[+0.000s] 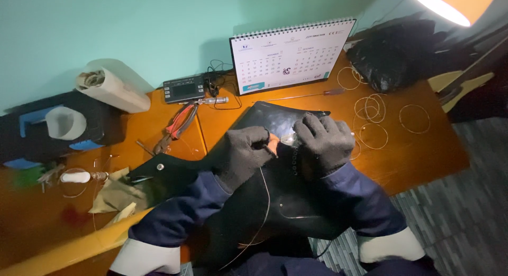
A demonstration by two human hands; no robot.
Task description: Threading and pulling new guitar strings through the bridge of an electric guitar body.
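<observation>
dark blue sleeves with pale cuffs fill the bottom of the view, and from them two gloved hands are brought together over a black mat that hangs over the near edge of the orange table. the left hand is curled into a loose fist, and a small dark tool or pin is pinched at its fingertips; what kind of tool it is cannot be told. the right hand is bent over, fingers pressed down and closed on a small clear piece just between the two hands, next to a little orange part. a thin wire is seen running from the meeting point of the hands down toward the body, slack and curved.

for this step to be done well, it is judged that the clear piece should be held still by the right hand while the tool tip is guided in by the left, with small movements only. thick gloves and dim light make fine touch harder, so the work is best kept close under the lamp beyond the right hand. the slack wire should be kept free of the sleeves, lest it be snagged.

loose wire loops lie to the right of the right hand. red pliers lie left of the left hand, and a desk calendar stands beyond both hands.
</observation>
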